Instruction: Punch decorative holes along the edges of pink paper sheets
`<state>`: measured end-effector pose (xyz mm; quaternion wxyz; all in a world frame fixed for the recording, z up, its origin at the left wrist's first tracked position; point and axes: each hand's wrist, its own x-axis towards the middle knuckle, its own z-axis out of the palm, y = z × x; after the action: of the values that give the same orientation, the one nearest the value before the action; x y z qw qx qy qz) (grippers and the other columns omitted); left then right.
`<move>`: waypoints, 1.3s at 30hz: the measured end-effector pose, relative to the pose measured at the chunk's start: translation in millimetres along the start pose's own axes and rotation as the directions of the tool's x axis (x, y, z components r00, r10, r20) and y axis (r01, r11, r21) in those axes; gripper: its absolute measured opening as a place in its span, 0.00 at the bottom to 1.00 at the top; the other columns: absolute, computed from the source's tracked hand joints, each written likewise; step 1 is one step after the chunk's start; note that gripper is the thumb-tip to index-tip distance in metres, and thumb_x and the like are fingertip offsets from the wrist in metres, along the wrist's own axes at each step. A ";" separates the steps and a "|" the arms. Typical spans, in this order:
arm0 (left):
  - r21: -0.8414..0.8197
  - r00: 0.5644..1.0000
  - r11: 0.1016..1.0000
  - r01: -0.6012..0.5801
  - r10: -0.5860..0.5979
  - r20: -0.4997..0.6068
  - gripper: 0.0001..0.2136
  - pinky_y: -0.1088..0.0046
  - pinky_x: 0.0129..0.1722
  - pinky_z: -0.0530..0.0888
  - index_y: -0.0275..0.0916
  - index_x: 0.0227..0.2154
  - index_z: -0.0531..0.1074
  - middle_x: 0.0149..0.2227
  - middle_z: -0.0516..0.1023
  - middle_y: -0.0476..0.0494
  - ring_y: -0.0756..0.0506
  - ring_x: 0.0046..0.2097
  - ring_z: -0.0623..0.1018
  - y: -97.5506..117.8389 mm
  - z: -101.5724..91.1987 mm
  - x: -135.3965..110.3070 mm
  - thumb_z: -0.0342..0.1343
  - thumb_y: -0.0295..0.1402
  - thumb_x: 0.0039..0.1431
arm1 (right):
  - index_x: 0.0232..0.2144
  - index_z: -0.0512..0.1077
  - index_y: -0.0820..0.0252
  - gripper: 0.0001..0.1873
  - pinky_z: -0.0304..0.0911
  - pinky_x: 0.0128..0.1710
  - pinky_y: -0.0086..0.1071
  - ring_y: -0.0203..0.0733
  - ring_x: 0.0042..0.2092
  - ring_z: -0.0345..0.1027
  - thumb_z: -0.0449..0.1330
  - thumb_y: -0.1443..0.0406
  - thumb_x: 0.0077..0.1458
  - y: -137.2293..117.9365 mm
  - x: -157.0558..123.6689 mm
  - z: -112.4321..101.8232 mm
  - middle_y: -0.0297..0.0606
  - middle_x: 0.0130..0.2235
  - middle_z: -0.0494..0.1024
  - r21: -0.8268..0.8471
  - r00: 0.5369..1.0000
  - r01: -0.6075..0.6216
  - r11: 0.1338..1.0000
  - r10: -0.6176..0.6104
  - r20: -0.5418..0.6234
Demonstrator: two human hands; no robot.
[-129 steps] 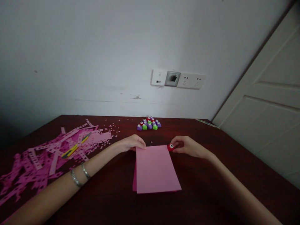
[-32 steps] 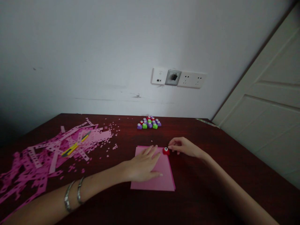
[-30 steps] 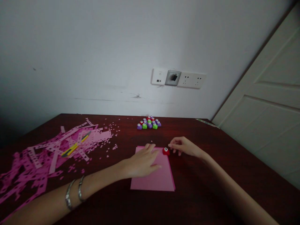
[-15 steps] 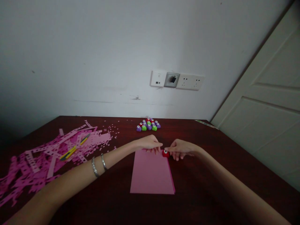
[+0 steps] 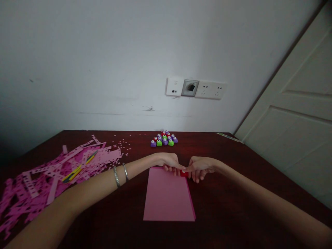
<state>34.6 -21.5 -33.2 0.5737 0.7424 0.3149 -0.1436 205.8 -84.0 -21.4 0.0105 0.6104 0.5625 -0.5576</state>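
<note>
A small red craft punch [image 5: 184,174] with a white top sits at the far right corner of a pink paper stack [image 5: 168,199]. My left hand [image 5: 169,161], with two silver bangles on its wrist, reaches in from the left. Its thumb lies on the punch's top and its other fingers are curled under over the paper's far edge. On the other side, my right hand [image 5: 200,167] is closed around the punch, thumb on top and fingers bent beside it. Both thumbs meet there and cover most of the white top.
Several purple, green and red punches [image 5: 164,139] stand grouped near the wall. Punched pink paper strips [image 5: 54,180] are heaped on the left, with a yellow utility knife [image 5: 75,173] on them. A ruler-like strip [image 5: 229,137] lies at the table's back right edge.
My left hand has moved right, and its thumb has come onto the top of the red punch beside my right thumb. My right hand keeps its grip there.
</note>
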 end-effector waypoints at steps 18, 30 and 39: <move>-0.038 0.994 0.998 0.046 -0.042 0.096 0.19 0.80 0.14 0.49 0.33 0.18 0.74 0.19 0.69 0.47 0.58 0.16 0.58 2.0 -7.0 16.0 0.66 0.46 0.33 | 0.14 0.68 0.68 0.16 0.68 0.21 0.23 0.33 0.20 0.69 0.57 0.67 0.51 -19.5 7.5 3.5 0.38 0.17 0.72 -0.017 0.992 -0.108 0.994 0.109 0.063; 0.221 0.972 0.965 -0.138 0.175 -0.155 0.17 0.79 0.18 0.58 0.33 0.20 0.72 0.19 0.69 0.49 0.56 0.18 0.63 3.1 8.4 -6.3 0.54 0.45 0.51 | 0.19 0.69 0.69 0.15 0.70 0.27 0.28 0.33 0.21 0.69 0.51 0.69 0.54 -12.9 3.6 4.6 0.36 0.17 0.72 -0.042 0.994 -0.100 0.994 0.102 0.047; 0.852 0.663 0.497 0.163 0.584 -0.468 0.14 0.65 0.47 0.64 0.33 0.40 0.70 0.41 0.71 0.38 0.41 0.46 0.69 -10.4 84.5 -47.2 0.42 0.33 0.61 | 0.19 0.66 0.64 0.20 0.64 0.16 0.24 0.33 0.17 0.66 0.56 0.53 0.52 -8.8 -20.1 16.2 0.35 0.16 0.71 -0.104 0.957 0.072 0.992 -0.098 -0.272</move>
<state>4.6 -113.9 -39.4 -0.0168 0.9497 0.2955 0.1025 194.0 -104.8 -8.2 -0.0640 0.6563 0.6095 -0.4401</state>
